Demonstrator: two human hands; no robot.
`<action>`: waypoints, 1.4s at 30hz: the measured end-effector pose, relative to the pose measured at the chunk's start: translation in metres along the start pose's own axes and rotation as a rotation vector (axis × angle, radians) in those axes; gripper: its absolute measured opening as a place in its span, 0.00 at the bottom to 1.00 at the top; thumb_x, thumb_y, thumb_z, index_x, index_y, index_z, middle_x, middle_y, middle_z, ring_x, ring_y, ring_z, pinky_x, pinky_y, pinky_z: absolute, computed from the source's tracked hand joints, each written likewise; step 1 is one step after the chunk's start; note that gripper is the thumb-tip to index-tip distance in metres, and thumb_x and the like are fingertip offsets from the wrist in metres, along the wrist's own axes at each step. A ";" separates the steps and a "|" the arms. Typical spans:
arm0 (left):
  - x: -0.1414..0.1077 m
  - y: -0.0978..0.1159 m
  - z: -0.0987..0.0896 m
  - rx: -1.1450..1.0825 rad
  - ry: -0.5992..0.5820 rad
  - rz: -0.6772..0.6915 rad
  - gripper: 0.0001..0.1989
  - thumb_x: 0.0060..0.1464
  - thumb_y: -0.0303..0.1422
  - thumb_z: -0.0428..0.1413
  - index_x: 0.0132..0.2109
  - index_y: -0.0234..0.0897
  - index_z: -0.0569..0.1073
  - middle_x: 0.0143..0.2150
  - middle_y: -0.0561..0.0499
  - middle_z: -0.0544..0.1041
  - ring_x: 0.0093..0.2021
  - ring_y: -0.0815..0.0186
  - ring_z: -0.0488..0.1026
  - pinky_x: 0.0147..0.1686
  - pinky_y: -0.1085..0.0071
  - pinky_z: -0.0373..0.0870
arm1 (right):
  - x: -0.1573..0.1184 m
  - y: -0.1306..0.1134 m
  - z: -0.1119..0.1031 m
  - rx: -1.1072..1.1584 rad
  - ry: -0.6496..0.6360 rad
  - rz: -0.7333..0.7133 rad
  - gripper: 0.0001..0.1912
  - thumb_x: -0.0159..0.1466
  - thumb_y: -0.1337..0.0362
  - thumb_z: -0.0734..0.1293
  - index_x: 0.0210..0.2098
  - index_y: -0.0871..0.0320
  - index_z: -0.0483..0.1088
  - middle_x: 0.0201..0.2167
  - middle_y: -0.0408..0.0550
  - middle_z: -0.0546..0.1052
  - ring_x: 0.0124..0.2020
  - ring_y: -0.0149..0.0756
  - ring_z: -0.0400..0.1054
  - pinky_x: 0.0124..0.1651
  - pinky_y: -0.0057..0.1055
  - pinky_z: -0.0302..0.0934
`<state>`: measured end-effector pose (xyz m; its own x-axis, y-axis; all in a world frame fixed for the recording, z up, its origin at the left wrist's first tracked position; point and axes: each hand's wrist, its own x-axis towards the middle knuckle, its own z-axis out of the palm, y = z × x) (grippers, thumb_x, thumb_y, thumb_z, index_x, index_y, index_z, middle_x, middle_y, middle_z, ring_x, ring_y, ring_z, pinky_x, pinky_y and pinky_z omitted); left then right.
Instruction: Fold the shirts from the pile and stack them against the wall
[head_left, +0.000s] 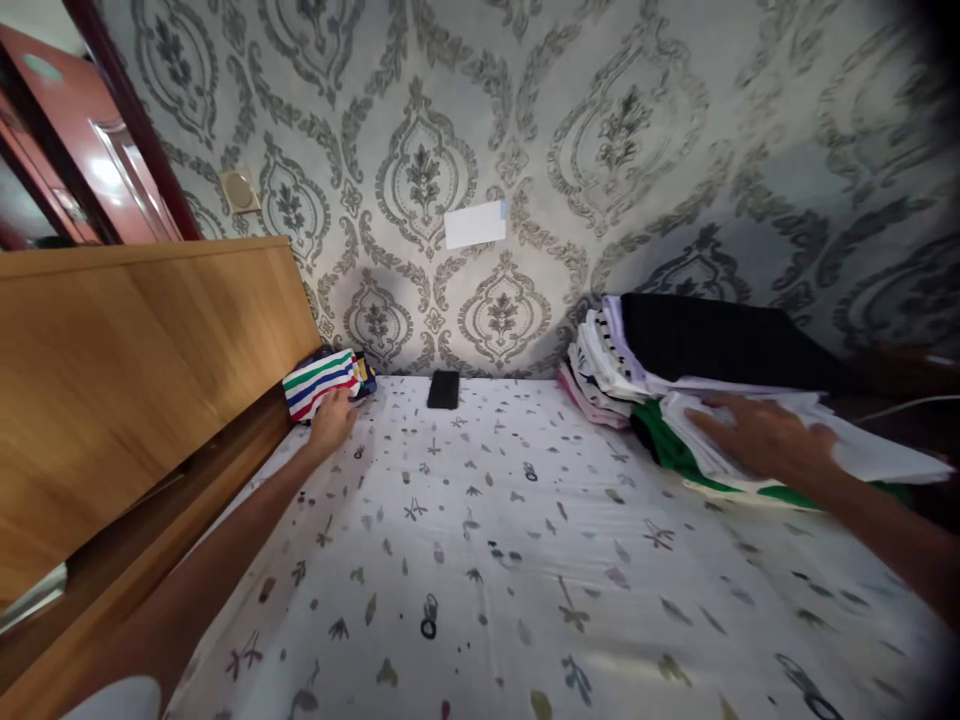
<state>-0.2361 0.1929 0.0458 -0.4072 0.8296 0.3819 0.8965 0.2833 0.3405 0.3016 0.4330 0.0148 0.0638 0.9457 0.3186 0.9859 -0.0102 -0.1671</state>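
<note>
At the far left of the bed, a small folded cloth with green, blue and red stripes (321,382) lies on some dark folded fabric (365,372). My left hand (332,424) reaches out to it, its fingers extended and touching the near edge. On the right, my right hand (769,437) rests flat, fingers stretched, on a folded white garment (870,445). Green fabric (666,435) shows under that garment. Just behind stands a taller stack of folded clothes (604,360), with a black folded garment (727,340) on top.
A black phone (443,389) lies on the patterned bedsheet (480,540) near the wall. The wooden bed board (150,370) borders the left side. Patterned wallpaper (510,120) covers the back wall, which bears a white paper strip (475,224). A thin white cable (911,403) runs at the right.
</note>
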 end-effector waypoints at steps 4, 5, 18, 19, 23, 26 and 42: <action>0.042 -0.040 -0.016 0.261 0.057 -0.092 0.13 0.59 0.26 0.51 0.50 0.30 0.72 0.55 0.32 0.71 0.59 0.45 0.66 0.56 0.53 0.65 | 0.000 0.013 -0.002 0.043 -0.053 -0.046 0.23 0.69 0.51 0.58 0.56 0.52 0.74 0.60 0.69 0.71 0.60 0.55 0.65 0.56 0.56 0.54; 0.047 -0.047 -0.018 0.298 0.046 -0.102 0.12 0.59 0.26 0.50 0.48 0.30 0.73 0.53 0.32 0.73 0.58 0.45 0.67 0.55 0.53 0.65 | -0.004 0.016 -0.004 0.061 0.002 -0.079 0.24 0.69 0.50 0.56 0.54 0.51 0.74 0.58 0.69 0.73 0.60 0.54 0.66 0.55 0.55 0.55; 0.034 -0.034 -0.033 0.370 -0.050 -0.106 0.16 0.60 0.24 0.46 0.49 0.28 0.75 0.53 0.29 0.74 0.56 0.44 0.70 0.50 0.55 0.68 | -0.126 -0.064 -0.038 0.450 0.341 -0.661 0.17 0.67 0.55 0.60 0.43 0.58 0.76 0.48 0.61 0.79 0.53 0.53 0.73 0.57 0.49 0.67; 0.025 -0.020 -0.031 0.349 -0.066 -0.109 0.16 0.61 0.25 0.45 0.49 0.29 0.75 0.51 0.30 0.75 0.54 0.45 0.72 0.47 0.56 0.69 | -0.142 -0.078 -0.038 0.499 0.288 -0.683 0.17 0.68 0.55 0.60 0.45 0.57 0.75 0.49 0.60 0.79 0.53 0.52 0.73 0.55 0.49 0.69; -0.042 0.053 -0.014 0.124 -0.436 0.071 0.07 0.60 0.33 0.54 0.38 0.36 0.76 0.33 0.48 0.77 0.34 0.61 0.74 0.34 0.70 0.66 | -0.206 -0.137 -0.042 0.635 0.005 -0.881 0.19 0.71 0.57 0.60 0.58 0.54 0.69 0.58 0.58 0.74 0.59 0.48 0.70 0.58 0.49 0.69; -0.098 0.097 -0.006 -0.305 -0.935 0.447 0.08 0.58 0.37 0.57 0.35 0.37 0.73 0.28 0.55 0.71 0.28 0.69 0.67 0.29 0.74 0.61 | -0.245 -0.167 -0.049 0.727 -0.211 -1.071 0.22 0.70 0.57 0.64 0.62 0.51 0.66 0.62 0.58 0.71 0.61 0.49 0.67 0.58 0.48 0.68; -0.083 0.072 -0.072 0.111 -0.430 0.284 0.05 0.50 0.29 0.55 0.37 0.38 0.73 0.40 0.47 0.77 0.41 0.58 0.74 0.38 0.68 0.68 | -0.239 -0.210 -0.116 1.022 -0.488 -0.753 0.11 0.63 0.69 0.61 0.38 0.57 0.76 0.30 0.44 0.78 0.30 0.35 0.72 0.34 0.29 0.64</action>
<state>-0.1506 0.1101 0.1008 -0.0579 0.9970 0.0514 0.9837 0.0482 0.1730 0.0970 0.1716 0.0817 -0.7052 0.6353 0.3147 0.1897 0.5968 -0.7797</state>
